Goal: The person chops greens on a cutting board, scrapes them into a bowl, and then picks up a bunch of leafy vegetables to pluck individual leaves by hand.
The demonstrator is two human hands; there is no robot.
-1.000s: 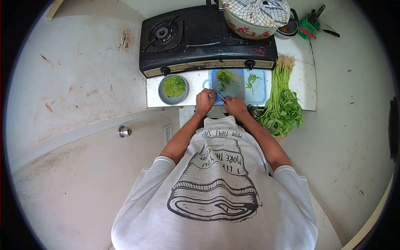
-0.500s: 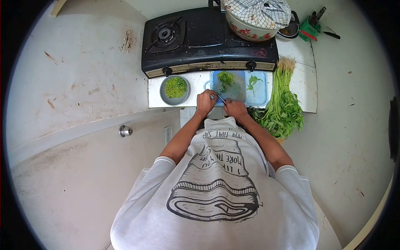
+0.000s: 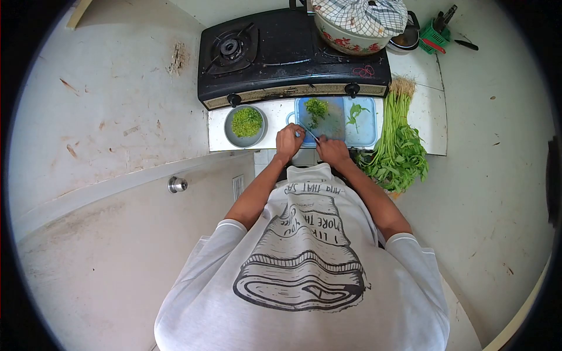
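Note:
A blue cutting board point(image 3: 364, 133) lies on the counter in front of me. My right hand point(image 3: 333, 152) is closed around the handle of a small knife point(image 3: 310, 133), whose blade points up and left over the board's near edge. By the blade's tip, at the board's near left corner, my left hand point(image 3: 289, 142) has its fingers curled together; whatever they grip is hidden. Chopped greens point(image 3: 316, 110) form a pile towards the board's far left, with bits trailing nearer. On its right side rests a leafy sprig point(image 3: 355, 116).
Left of the board stands a grey bowl point(image 3: 228, 131) holding chopped greens. A large bundle of leafy stems point(image 3: 398, 134) hangs over the counter's right edge. Behind is a black gas stove point(image 3: 287, 58) with a cloth-covered pot point(image 3: 348, 42); a green basket point(image 3: 436, 35) holds utensils.
The knife and my right hand have shifted slightly up and to the right, and more of the blade shows. My left hand stays nearly where it was.

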